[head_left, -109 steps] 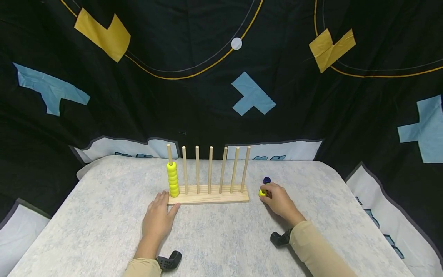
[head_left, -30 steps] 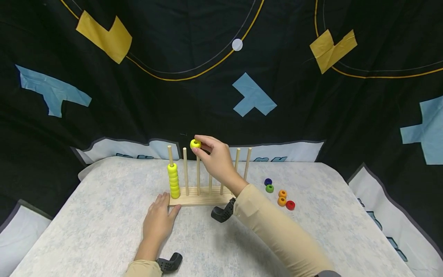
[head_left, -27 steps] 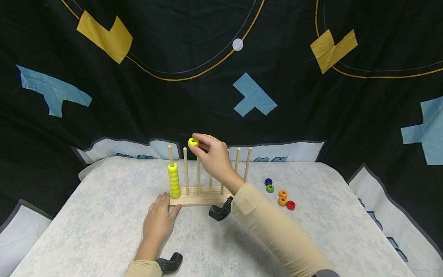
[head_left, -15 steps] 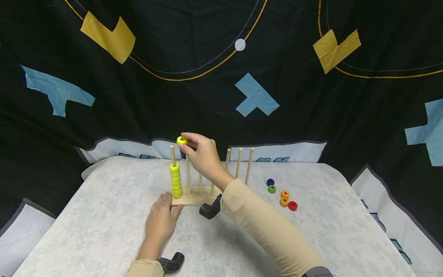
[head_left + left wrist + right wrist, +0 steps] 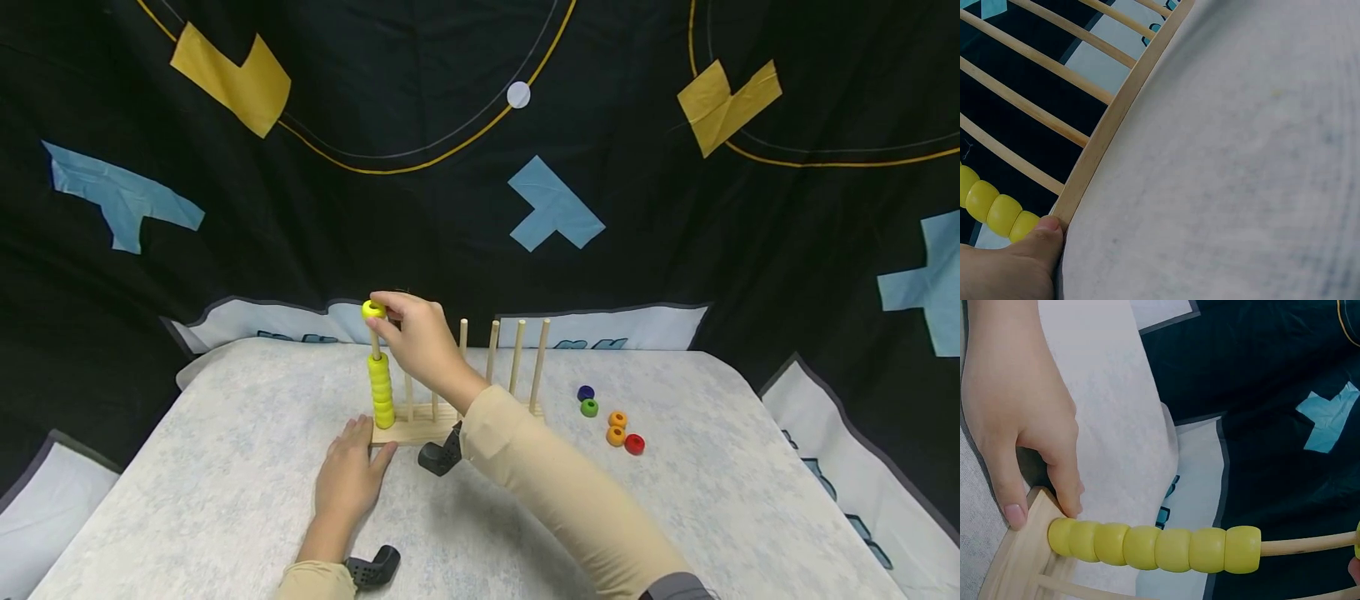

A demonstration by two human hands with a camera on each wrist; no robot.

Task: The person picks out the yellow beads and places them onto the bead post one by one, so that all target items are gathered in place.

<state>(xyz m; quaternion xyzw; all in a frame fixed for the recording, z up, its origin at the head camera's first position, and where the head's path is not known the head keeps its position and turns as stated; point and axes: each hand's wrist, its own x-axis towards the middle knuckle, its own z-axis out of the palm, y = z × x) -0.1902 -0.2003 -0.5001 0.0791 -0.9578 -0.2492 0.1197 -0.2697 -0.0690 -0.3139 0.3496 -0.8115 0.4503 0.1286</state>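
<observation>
A wooden rack, with a flat base (image 5: pixel 420 432) and a row of several upright pegs, stands on the table. Its leftmost peg (image 5: pixel 1300 544) carries a stack of yellow beads (image 5: pixel 381 392), bare wood showing above them. My right hand (image 5: pixel 422 343) pinches another yellow bead (image 5: pixel 372 310) between thumb and fingertips, right at the top of that peg. At the left end of the base rests my left hand (image 5: pixel 348 479), thumb against the front edge and fingers extended along the side. In the left wrist view its thumb (image 5: pixel 1044 240) touches the base beside the lowest bead.
Right of the rack lie loose beads: a dark blue one (image 5: pixel 586 392), a green one (image 5: pixel 589 407), two orange ones (image 5: pixel 616 436) and a red one (image 5: pixel 634 444). My right forearm crosses in front of the rack. A black cloth (image 5: pixel 450 233) hangs behind the table (image 5: pixel 247 467).
My right hand has picked up the yellow bead from the table at right and carried it left over the pegs to the leftmost one. My left hand stays at the base.
</observation>
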